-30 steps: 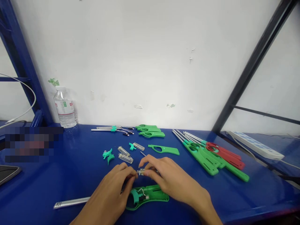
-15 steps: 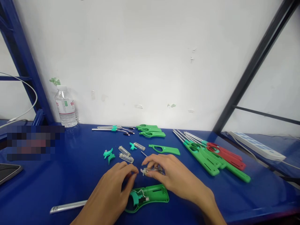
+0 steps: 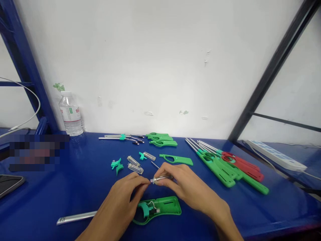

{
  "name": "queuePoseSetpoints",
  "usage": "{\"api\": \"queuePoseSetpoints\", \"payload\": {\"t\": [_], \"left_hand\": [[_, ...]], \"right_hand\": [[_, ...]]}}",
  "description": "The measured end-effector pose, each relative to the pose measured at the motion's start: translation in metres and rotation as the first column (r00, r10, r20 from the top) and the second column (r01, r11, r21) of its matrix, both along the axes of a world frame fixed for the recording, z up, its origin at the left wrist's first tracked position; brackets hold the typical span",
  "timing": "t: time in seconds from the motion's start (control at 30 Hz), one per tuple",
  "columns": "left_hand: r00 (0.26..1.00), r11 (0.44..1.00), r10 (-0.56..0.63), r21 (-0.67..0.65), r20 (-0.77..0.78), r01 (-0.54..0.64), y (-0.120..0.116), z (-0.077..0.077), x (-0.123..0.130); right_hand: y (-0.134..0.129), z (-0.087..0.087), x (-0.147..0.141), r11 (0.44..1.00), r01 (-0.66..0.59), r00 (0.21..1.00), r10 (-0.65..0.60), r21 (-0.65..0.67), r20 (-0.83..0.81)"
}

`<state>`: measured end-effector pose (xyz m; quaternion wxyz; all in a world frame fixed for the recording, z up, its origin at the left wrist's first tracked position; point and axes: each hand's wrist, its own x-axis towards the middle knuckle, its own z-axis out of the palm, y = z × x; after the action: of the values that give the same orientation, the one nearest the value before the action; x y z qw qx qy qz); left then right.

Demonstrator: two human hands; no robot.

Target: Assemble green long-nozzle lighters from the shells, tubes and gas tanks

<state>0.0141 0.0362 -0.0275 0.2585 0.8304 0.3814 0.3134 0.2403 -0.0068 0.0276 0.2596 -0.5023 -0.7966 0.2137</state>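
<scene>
My right hand [image 3: 183,182] pinches a small clear lighter fuel tank [image 3: 160,178] above the table. Its small pale valve end points left. Thumb and fingers of my left hand [image 3: 131,192] are pressed together at that end; whatever may be between them is too small to make out. Below lies an open green lighter half-shell [image 3: 170,206] with a teal trigger [image 3: 145,210] and wires inside. A metal lighter tube [image 3: 77,217] extends left, partly covered by my left hand. Beyond my hands are several clear fuel tanks [image 3: 135,168] and loose teal triggers [image 3: 115,163].
Toward the wall lie metal tubes with wires [image 3: 117,137] and green half-shells [image 3: 163,143]. Green lighters [image 3: 218,169] and red lighters [image 3: 243,167] are grouped at right, near a power strip [image 3: 278,155]. At left are a water bottle [image 3: 71,115] and a phone [image 3: 10,184].
My left fingertips have come right, up to the valve end of the tank. My right fingers have closed further over the tank, so less of it shows.
</scene>
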Motion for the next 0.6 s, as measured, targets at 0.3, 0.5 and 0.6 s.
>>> {"api": "queuePoseSetpoints", "payload": {"t": [0.3, 0.5, 0.6], "left_hand": [[1.0, 1.0, 0.007, 0.003, 0.019, -0.007, 0.0013, -0.0049, -0.0021], [1.0, 1.0, 0.004, 0.009, 0.016, -0.005, 0.0019, -0.0045, -0.0006], [1.0, 1.0, 0.003, 0.015, 0.014, -0.003, 0.0022, -0.004, -0.0001]], "right_hand": [[0.0024, -0.0025, -0.0012, 0.999, 0.009, 1.0, -0.009, 0.031, 0.013], [0.0016, -0.0052, -0.001, 0.999, 0.013, 1.0, -0.014, 0.049, 0.015], [0.0021, -0.0057, -0.0008, 0.999, 0.008, 1.0, -0.01, 0.051, 0.022]]}}
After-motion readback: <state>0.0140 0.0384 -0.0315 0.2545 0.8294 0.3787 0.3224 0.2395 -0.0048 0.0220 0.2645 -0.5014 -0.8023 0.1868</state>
